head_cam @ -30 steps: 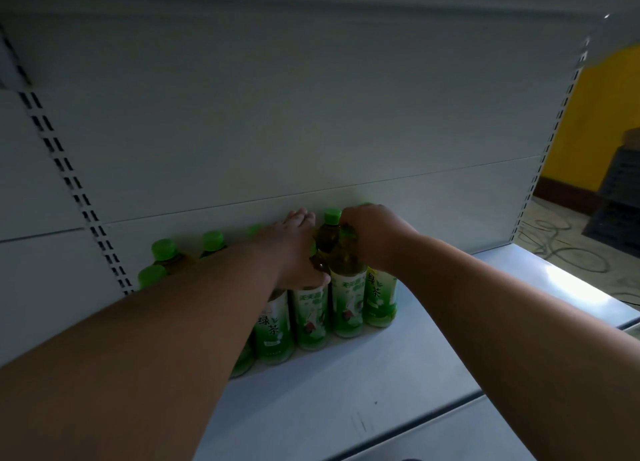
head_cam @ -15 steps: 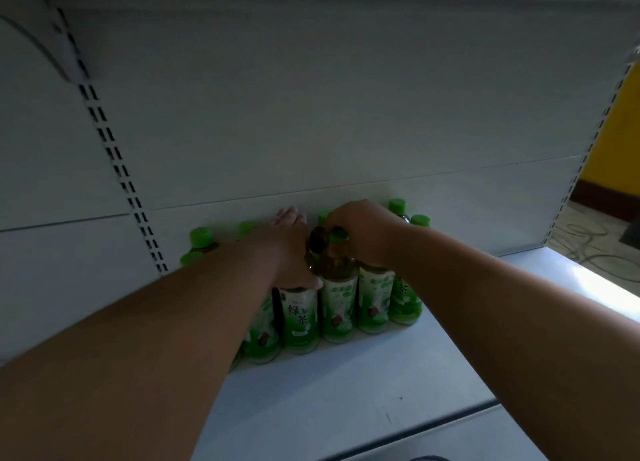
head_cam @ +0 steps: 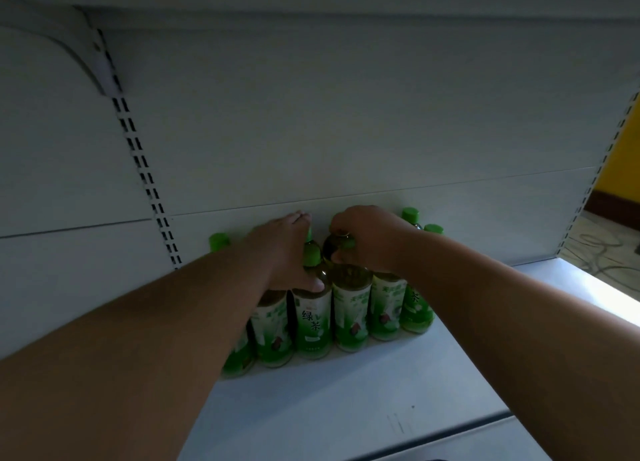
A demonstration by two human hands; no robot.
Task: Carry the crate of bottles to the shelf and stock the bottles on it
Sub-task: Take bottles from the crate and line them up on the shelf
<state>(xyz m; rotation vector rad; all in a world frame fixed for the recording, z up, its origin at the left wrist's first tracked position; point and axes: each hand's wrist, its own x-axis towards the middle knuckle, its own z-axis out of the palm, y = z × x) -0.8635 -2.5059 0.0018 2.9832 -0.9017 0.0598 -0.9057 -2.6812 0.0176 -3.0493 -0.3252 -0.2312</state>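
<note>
Green-capped bottles [head_cam: 313,317] crowd the shelf [head_cam: 346,408]; right hand [head_cam: 367,239] grips one bottle's neck, left hand [head_cam: 289,249] rests flat across neighbours. A nudge could topple the near row.

Glossy plastic bottles [head_cam: 349,308], matt metal shelf [head_cam: 346,401]
</note>
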